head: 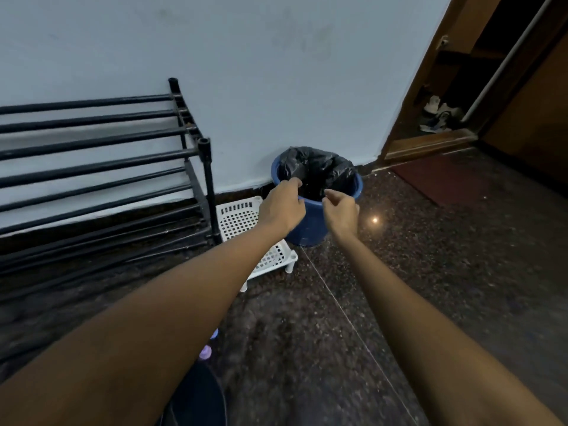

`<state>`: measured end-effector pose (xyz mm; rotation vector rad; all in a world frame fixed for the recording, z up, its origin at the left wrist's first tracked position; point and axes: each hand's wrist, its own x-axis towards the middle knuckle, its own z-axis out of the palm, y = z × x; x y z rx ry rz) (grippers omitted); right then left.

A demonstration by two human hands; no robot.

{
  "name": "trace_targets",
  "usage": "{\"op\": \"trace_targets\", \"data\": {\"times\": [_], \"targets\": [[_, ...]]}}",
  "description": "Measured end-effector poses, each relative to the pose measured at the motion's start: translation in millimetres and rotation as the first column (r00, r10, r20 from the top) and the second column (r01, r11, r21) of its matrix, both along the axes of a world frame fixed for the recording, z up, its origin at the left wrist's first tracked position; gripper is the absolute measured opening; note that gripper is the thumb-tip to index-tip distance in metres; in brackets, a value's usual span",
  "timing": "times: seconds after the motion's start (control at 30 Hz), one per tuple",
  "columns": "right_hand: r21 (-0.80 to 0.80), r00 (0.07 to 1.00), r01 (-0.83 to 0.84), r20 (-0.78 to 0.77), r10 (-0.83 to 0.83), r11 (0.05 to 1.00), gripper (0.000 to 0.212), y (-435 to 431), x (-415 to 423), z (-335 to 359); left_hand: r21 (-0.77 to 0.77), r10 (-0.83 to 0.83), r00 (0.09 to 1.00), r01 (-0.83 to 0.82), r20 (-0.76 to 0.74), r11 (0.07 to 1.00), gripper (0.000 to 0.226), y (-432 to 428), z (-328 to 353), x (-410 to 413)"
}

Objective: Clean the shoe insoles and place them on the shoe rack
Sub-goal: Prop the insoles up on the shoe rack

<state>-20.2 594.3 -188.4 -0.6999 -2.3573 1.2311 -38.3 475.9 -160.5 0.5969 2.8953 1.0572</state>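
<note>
Care matters over the round blue plastic bin [307, 229] with its crumpled black liner [316, 167]: I'd drop any dirt well inside the rim. My left hand [284, 206] curls at that rim; whether it holds anything I cannot tell. My right hand [341, 209] hangs loosely curled, holding nothing. No insoles are in view. The black metal-bar shoe rack [92, 142] stands left, against the wall.

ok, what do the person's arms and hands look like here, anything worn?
No sleeves in view: both arms are bare right to the frame's edge. The left hand and right hand wear no gloves, and no watch, bracelet or ring shows on the sides that face the camera.
</note>
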Motion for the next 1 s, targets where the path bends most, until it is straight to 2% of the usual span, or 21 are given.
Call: {"op": "trace_targets", "data": {"times": [0.07,0.17,0.23,0.4,0.63,1.0], "targets": [[0.162,0.998,-0.064,0.006,0.064,0.985,0.034,-16.6,16.7,-5.6,-0.022,0.013,0.999,-0.014,-0.035,1.000,0.040,-17.3,-0.3,16.0],[0.403,0.973,-0.193,-0.036,0.226,0.895,0.035,-46.6,39.4,-6.1,-0.075,0.041,0.996,-0.047,-0.082,0.996,0.042,-54.4,12.9,46.6],[0.482,0.962,-0.221,-0.034,0.270,0.848,0.036,-65.6,52.5,-2.3,-0.121,0.045,0.988,-0.064,-0.149,0.991,0.044,-77.2,24.8,63.6],[0.511,0.922,-0.317,-0.030,0.385,0.799,0.037,-121.9,107.2,15.5,-0.183,0.117,0.983,-0.143,-0.144,0.973,0.049,-142.6,47.6,119.1],[0.520,0.881,-0.392,-0.027,0.473,0.759,0.034,-179.8,174.1,25.8,-0.169,0.206,0.966,-0.231,-0.153,0.958,0.050,-198.5,55.9,184.9],[0.609,0.777,-0.475,-0.049,0.627,0.635,0.034,-250.4,230.7,56.4,-0.207,0.288,0.941,-0.322,-0.175,0.924,0.054,-274.9,76.2,263.9]]}}
